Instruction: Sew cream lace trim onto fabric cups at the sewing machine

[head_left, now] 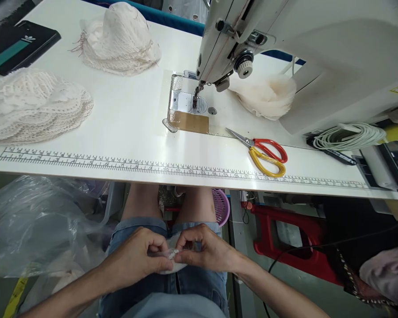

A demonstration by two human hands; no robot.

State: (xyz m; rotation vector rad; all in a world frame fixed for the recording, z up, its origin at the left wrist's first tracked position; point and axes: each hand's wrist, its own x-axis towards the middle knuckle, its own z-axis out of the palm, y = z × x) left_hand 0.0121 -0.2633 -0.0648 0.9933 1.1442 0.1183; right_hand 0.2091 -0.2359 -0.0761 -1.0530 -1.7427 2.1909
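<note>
Over my lap, both hands pinch a small piece of white fabric [173, 266], part of which hangs down between them. My left hand [137, 256] has thumb and fingers closed on its left side. Close beside it, my right hand [204, 249] grips the other side, fingertips nearly touching those of the left. What the fingertips work at is small and partly covered by them. Above, on the table, stands a white sewing machine [252, 39], its presser foot over the metal needle plate [185, 102].
Scissors [268, 154] with red and yellow handles lie near the table's front edge. Piles of white lace pieces [40, 106] and white fabric [122, 39] sit on the left, by a black phone [23, 46]. A clear plastic bag [43, 225] hangs below. Sheer fabric [268, 95] lies behind the needle.
</note>
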